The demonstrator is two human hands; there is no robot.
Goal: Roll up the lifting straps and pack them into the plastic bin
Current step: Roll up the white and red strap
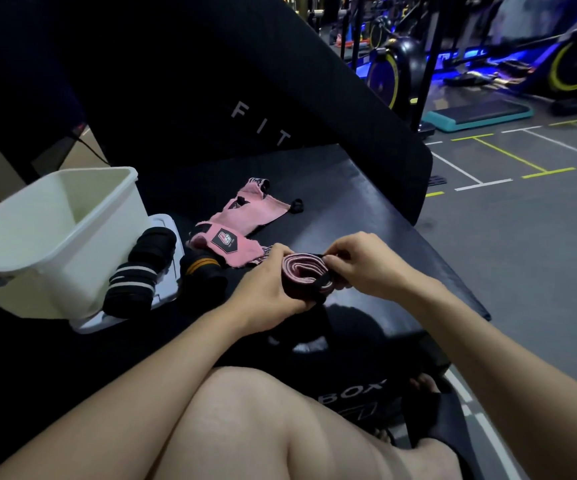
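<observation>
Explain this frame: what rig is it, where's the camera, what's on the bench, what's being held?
There is no robot here: a person works bare-handed, filmed by one wide-angle camera worn on the head, looking down. The left hand and right hand together grip a rolled pink strap. On the black padded bench lie loose pink straps, black striped wraps and a white plastic bin resting on its lid. No straps are visible inside the bin. Gym machines stand behind.

Dim gym, grey floor (522,237) with white and yellow lines, exercise bikes (394,74), teal step platform (477,114)
</observation>
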